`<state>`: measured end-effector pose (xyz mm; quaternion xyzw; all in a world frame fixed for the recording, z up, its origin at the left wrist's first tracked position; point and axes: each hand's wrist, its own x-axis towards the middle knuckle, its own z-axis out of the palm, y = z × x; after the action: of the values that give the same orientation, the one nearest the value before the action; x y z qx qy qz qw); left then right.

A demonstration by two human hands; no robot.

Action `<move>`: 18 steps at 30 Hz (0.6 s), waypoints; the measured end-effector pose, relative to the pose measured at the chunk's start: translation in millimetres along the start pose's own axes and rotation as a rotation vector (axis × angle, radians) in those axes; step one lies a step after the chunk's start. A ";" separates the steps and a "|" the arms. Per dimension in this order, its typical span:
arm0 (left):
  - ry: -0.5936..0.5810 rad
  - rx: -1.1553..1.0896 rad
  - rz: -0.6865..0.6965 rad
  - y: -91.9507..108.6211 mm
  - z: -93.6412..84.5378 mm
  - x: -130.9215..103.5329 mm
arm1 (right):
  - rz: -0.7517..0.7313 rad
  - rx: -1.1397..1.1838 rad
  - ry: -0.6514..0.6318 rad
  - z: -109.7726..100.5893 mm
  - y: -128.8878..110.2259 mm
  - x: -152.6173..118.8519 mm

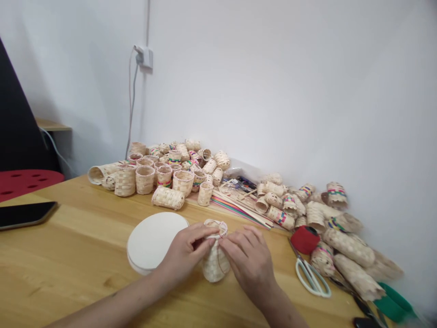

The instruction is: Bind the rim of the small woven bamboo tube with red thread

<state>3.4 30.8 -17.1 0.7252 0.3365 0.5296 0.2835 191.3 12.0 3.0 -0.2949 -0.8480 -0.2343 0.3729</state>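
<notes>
Between my hands a small woven bamboo basket (pixel 215 262) stands on the wooden table, its open rim facing up. My left hand (pixel 186 248) pinches the rim on its left side, thumb and fingers closed. At the right side of the rim my right hand (pixel 248 253) has its fingertips pressed together on a thin reddish thread (pixel 219 255), which hangs in a loop down the basket's side. Whether a needle is in those fingers cannot be made out. A white round disc (pixel 155 239) lies just left of the basket, partly behind my left hand.
Several finished-looking woven baskets (pixel 145 179) crowd the back of the table, beside coloured strips (pixel 239 208). More woven pieces (pixel 348 246) pile up at right, near white-handled scissors (pixel 312 278), a red object (pixel 305 239) and a green roll (pixel 394 303). A phone (pixel 27 215) lies at far left.
</notes>
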 end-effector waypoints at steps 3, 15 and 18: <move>0.000 -0.014 -0.018 0.0 -0.1 -1.3 | 0.016 0.002 0.014 -1.7 1.5 -2.3; -0.010 -0.026 0.009 -0.4 0.8 -0.3 | -0.070 -0.038 -0.031 1.1 -3.5 4.2; -0.028 -0.021 0.036 0.5 1.6 -1.7 | -0.122 -0.060 -0.007 0.8 -2.2 8.8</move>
<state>4.6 29.1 -18.2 0.7354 0.3138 0.5279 0.2864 184.6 13.8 8.9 -0.2544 -0.8583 -0.2809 0.3461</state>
